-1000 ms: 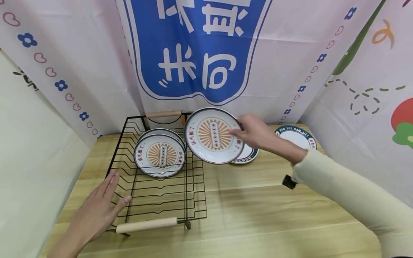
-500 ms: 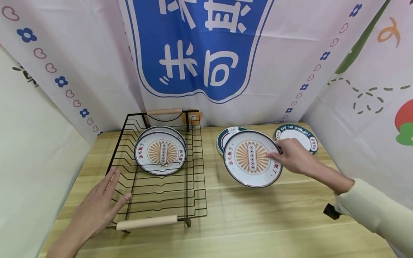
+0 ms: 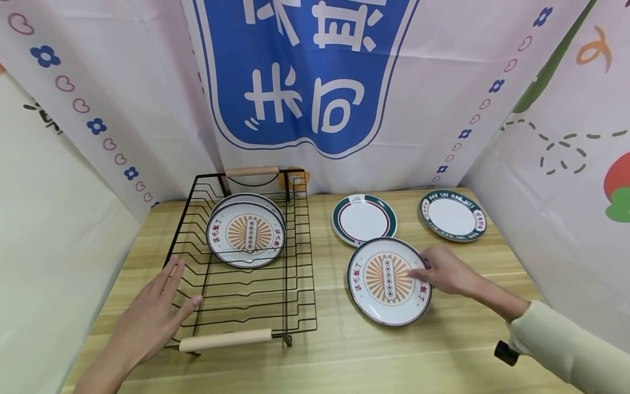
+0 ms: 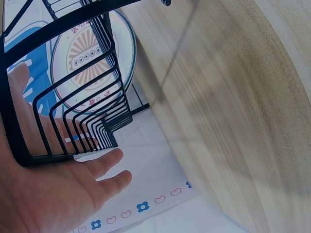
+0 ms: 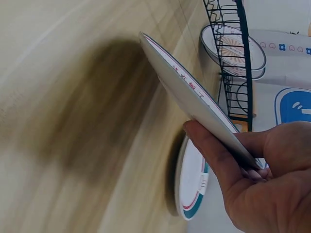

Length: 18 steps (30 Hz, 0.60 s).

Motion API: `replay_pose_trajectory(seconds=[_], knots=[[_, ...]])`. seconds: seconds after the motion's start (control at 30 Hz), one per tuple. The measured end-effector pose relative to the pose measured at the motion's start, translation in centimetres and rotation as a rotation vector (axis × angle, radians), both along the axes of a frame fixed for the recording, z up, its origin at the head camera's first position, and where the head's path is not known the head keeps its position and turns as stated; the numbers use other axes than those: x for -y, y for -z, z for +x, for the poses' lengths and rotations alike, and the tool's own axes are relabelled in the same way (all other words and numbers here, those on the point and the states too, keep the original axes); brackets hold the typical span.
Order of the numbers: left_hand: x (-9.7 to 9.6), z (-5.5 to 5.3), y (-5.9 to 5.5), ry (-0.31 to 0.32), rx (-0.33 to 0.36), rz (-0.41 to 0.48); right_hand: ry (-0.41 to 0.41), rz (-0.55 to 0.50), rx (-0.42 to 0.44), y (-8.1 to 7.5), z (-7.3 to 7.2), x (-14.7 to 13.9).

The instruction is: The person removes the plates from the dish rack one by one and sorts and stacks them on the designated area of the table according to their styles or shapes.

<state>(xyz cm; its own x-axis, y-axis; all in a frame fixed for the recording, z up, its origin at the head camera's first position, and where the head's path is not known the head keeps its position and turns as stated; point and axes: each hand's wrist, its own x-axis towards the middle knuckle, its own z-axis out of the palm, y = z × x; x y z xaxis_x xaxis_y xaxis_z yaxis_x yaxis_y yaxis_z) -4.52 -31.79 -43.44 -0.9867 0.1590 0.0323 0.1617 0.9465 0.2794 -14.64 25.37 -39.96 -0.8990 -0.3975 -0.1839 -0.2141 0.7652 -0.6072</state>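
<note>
My right hand (image 3: 450,272) pinches the right rim of a white plate (image 3: 389,282) with an orange sunburst, thumb on top and fingers beneath. In the right wrist view that plate (image 5: 194,99) is tilted above the table, its shadow on the wood. My left hand (image 3: 147,320) rests at the left side of a black wire dish rack (image 3: 246,298), fingers straight. In the left wrist view the rack's side bar (image 4: 14,126) lies against the left palm (image 4: 63,194). Two sunburst plates (image 3: 246,235) stand leaning in the rack's far slots.
Behind the held plate lies a green-rimmed plate (image 3: 365,219). Farther right is a small stack of green-rimmed plates (image 3: 453,215). The rack has wooden handles (image 3: 225,340) at front and back. A printed cloth (image 3: 433,109) hangs behind the wooden table (image 3: 344,361).
My right hand has carried the sunburst plate away from the rack, rightward and then down nearer the table's front. The green-rimmed plate behind it is uncovered. The left hand has stayed at the rack.
</note>
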Motion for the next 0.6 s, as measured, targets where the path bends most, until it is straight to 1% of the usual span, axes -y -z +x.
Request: replay_pose_trajectory(seconds=[0.2,0.4,0.5,0.6], knots=[[0.1,0.0,0.0,0.002,-0.012,-0.003,0.041,-0.054,0.086,1.9,0.8,-0.1],[0.0,0.0,0.0,0.000,-0.010,-0.009,0.107,-0.072,0.164,3.7,1.0,-0.1],[-0.1,0.0,0.0,-0.002,-0.009,-0.004,0.138,-0.071,0.192,4.5,1.0,0.1],[0.0,0.1,-0.1,-0.005,-0.010,-0.006,0.144,-0.064,0.201,5.5,1.0,0.4]])
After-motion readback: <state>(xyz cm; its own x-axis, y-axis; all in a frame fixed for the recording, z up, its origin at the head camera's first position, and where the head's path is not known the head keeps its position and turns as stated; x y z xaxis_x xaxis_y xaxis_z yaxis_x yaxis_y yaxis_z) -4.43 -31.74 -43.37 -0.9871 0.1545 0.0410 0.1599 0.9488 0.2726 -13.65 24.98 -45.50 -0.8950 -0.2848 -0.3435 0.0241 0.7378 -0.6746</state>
